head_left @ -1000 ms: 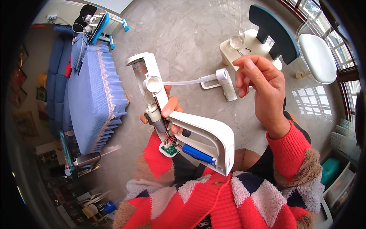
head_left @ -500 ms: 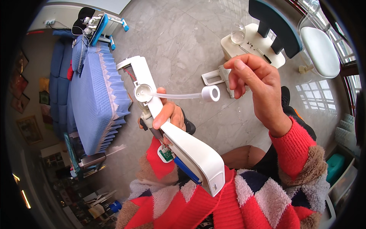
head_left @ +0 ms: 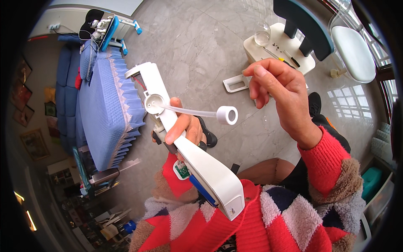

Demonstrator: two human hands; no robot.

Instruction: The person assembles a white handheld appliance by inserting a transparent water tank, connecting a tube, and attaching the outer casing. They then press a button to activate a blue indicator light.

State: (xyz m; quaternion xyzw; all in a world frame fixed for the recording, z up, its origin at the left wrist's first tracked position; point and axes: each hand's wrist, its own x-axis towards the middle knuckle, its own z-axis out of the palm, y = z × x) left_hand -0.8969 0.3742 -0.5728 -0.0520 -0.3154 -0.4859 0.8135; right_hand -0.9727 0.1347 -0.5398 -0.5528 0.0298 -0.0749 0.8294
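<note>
My left hand [head_left: 187, 128] is wrapped around an opened white plastic device [head_left: 212, 174], long and tilted. Its inside shows a green circuit board [head_left: 181, 170], a blue block [head_left: 202, 191], red wires and a grey motor-like part. From a round white cup on its upper part, a clear flexible tube [head_left: 191, 111] reaches right to a white ring-shaped cap [head_left: 227, 115], which hangs free. My right hand [head_left: 279, 90] is raised to the right of the cap, apart from it. Its fingers are loosely bent, with nothing visible in them.
A low beige chair [head_left: 250, 49] with a dark backrest bears a clear cup [head_left: 262, 38], two screwdrivers [head_left: 292, 59] and small dark bits. A white frame-shaped part [head_left: 236, 84] lies nearby, partly behind my right hand. Left stands a blue-covered bed [head_left: 103, 113]; right, a white-cushioned chair [head_left: 352, 54].
The device, tube and cap have shifted slightly left and down in view, with my left hand still around the device. My right hand has barely moved, and the yellow-handled screwdriver shows more.
</note>
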